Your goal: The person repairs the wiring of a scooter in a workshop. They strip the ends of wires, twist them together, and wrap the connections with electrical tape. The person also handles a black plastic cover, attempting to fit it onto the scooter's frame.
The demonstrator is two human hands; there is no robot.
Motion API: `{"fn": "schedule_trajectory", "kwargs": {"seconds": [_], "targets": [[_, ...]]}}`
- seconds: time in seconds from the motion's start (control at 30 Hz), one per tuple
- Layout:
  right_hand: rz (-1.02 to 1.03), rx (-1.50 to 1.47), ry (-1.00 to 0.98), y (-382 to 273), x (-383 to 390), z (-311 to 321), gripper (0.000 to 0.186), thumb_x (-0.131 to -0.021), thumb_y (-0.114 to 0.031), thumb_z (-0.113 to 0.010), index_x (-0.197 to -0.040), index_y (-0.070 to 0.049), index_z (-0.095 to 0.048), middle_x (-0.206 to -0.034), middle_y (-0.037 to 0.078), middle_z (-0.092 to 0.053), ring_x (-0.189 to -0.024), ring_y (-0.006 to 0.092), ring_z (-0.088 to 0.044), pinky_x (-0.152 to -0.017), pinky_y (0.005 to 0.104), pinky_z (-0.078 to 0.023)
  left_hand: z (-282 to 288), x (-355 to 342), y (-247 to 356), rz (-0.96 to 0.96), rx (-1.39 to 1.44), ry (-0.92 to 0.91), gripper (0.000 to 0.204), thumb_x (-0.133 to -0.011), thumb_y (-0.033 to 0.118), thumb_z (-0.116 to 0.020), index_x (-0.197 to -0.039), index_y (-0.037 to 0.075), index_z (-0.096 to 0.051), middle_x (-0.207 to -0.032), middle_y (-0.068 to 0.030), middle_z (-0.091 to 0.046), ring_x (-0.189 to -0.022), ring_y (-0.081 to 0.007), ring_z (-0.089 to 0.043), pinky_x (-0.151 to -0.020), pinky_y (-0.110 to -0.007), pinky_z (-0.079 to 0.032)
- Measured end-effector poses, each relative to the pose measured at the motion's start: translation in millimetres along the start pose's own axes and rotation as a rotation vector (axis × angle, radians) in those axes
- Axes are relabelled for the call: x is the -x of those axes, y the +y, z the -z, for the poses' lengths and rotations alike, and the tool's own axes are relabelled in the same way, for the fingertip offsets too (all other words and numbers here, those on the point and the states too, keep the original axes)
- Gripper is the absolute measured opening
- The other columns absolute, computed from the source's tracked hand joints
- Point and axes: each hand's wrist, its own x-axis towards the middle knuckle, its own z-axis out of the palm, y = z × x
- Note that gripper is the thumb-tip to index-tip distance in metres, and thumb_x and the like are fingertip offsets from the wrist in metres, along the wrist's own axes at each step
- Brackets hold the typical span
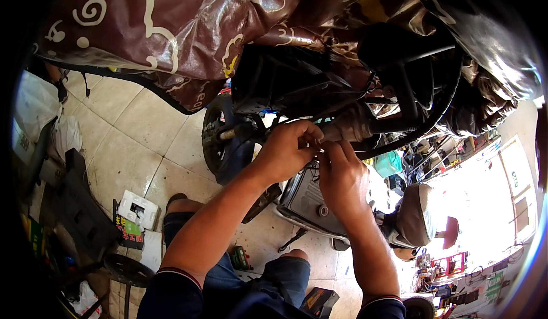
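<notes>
My left hand (290, 151) and my right hand (343, 175) meet in front of a scooter. Thumb and fingers of each are pinched together, almost touching. Between the fingertips is something thin and small, perhaps a wire end, that I cannot make out. Just behind them sits a worn, dusty grip-like sleeve (349, 126) on the scooter's handlebar area. A thick black cable (436, 122) curves down to the right of my hands. Dark, open bodywork (285, 82) with loose thin wires lies above, under a shiny brown cover (194, 16) with cream drawings.
Below my hands stands a grey scooter body panel (314, 205). A wheel (216, 136) is at the left of the hands. White foam packaging (138, 209) and a black plastic panel (85, 205) lie on the tiled floor. A dark box (319, 303) is near my knee.
</notes>
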Motion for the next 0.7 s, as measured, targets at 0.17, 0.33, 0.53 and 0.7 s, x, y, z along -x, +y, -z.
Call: {"fn": "schedule_trajectory", "kwargs": {"seconds": [0.17,0.33,0.53,0.7], "targets": [[0.068,-0.046,0.081,5,0,-5,0.010,-0.089,-0.002,-0.070,-0.098,-0.005,-0.067,-0.091,0.013,-0.066,-0.068,0.0365,-0.067,-0.058,0.0444,-0.053,15,0,3,0.008,-0.027,-0.032,0.019,-0.089,-0.003,-0.068,-0.108,-0.003,-0.071,-0.094,-0.0095,-0.076,-0.086,-0.0150,-0.071,-0.079,-0.031,-0.057],[0.232,-0.002,0.192,16,6,-17,0.013,-0.085,-0.002,-0.073,-0.096,-0.006,-0.067,-0.088,0.009,-0.064,-0.065,0.0280,-0.067,-0.053,0.0400,-0.052,10,2,9,-0.130,-0.263,0.035,0.013,-0.096,0.004,-0.067,-0.106,-0.001,-0.074,-0.098,-0.0102,-0.077,-0.090,-0.0154,-0.072,-0.082,-0.030,-0.056],[0.237,-0.007,0.250,17,6,-25,0.021,-0.082,0.001,-0.074,-0.101,-0.005,-0.068,-0.099,0.010,-0.067,-0.068,0.0255,-0.068,-0.054,0.0377,-0.053,13,0,10,-0.207,-0.437,0.023,0.015,-0.093,0.004,-0.068,-0.106,0.000,-0.074,-0.101,-0.0164,-0.076,-0.093,-0.0264,-0.075,-0.083,-0.034,-0.057],[0.241,-0.046,0.241,17,1,-27,0.021,-0.083,-0.001,-0.074,-0.102,-0.006,-0.067,-0.101,0.009,-0.069,-0.069,0.0280,-0.069,-0.057,0.0390,-0.054,13,-2,15,-0.235,-0.450,-0.009,0.017,-0.090,0.004,-0.066,-0.104,0.000,-0.075,-0.098,-0.0183,-0.076,-0.093,-0.0336,-0.074,-0.084,-0.041,-0.057]]}}
